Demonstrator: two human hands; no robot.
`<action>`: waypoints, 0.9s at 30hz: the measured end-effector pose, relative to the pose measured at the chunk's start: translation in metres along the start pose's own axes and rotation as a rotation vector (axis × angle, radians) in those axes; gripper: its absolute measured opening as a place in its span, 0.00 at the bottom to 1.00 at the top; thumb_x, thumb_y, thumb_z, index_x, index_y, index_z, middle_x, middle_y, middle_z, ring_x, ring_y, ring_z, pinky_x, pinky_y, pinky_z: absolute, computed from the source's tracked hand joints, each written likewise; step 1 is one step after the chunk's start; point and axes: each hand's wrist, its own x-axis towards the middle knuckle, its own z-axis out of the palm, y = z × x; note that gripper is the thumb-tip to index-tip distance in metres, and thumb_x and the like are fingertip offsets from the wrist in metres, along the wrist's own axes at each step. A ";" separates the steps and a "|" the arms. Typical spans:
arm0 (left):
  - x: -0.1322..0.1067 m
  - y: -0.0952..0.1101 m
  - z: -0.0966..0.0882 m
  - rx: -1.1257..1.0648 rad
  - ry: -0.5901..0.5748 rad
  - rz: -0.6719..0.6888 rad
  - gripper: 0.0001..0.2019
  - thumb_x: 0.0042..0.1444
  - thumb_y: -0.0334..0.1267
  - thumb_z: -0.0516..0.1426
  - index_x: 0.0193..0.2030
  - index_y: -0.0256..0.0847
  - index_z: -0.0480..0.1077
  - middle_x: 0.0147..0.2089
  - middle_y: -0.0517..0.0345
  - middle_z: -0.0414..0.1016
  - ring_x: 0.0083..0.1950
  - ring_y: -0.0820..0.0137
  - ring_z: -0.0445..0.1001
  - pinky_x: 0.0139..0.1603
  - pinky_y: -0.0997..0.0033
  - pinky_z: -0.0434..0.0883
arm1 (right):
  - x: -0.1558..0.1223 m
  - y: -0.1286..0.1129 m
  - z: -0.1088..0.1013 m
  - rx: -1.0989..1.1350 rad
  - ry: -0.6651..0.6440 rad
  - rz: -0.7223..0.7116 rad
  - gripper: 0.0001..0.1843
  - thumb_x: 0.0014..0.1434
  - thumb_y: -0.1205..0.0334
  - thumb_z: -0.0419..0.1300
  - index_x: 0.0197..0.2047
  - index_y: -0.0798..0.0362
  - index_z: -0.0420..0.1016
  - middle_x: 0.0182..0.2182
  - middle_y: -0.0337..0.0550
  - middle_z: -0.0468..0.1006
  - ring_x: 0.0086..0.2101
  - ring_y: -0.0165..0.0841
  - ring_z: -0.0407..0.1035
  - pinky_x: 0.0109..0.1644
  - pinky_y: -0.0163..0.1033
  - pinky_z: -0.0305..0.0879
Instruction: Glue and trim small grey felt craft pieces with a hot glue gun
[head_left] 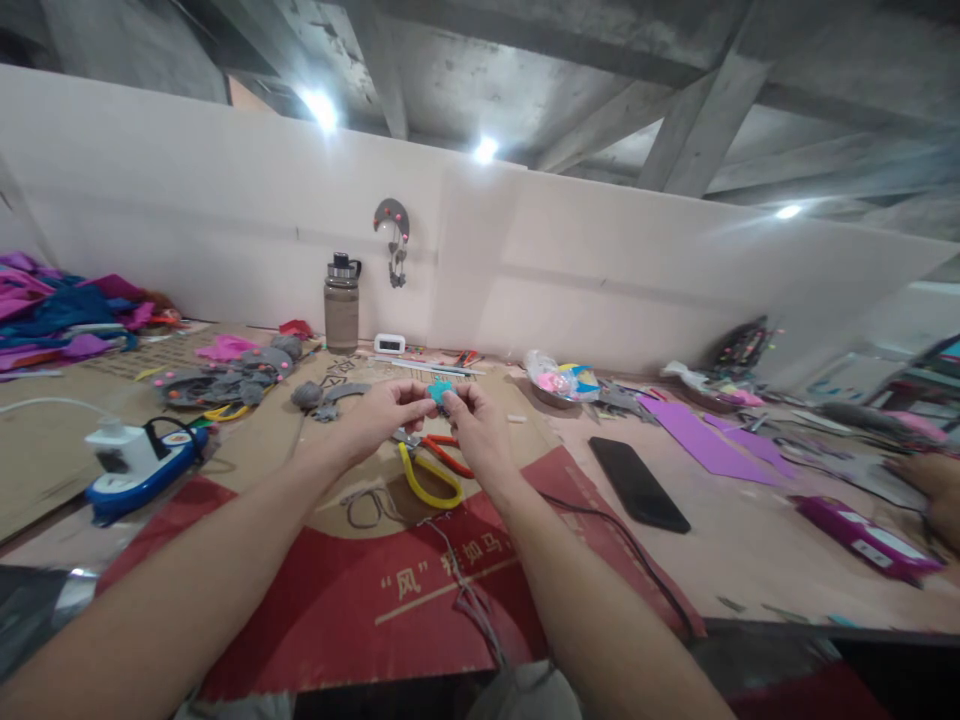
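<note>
A small teal piece, perhaps felt, is pinched between my two hands above the table; its exact shape is partly covered by my fingertips. My left hand grips its left side with thumb and fingers. On its right side, my right hand closes on it the same way. Just below lie scissors with one yellow handle and one orange handle. A loop of grey cord rests left of them, and grey strands run toward the front edge.
A bottle stands at the back. Grey felt pieces lie left, near a blue power strip. To the right are a black phone, purple sheets, a magenta pouch and a bowl. Another person's hand shows far right.
</note>
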 end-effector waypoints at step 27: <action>0.004 -0.009 -0.002 -0.137 0.112 0.039 0.11 0.48 0.44 0.58 0.28 0.37 0.67 0.27 0.58 0.70 0.23 0.77 0.63 0.25 0.76 0.60 | 0.000 0.001 -0.001 -0.053 0.062 -0.041 0.18 0.60 0.47 0.46 0.25 0.50 0.59 0.17 0.32 0.59 0.20 0.27 0.54 0.25 0.33 0.52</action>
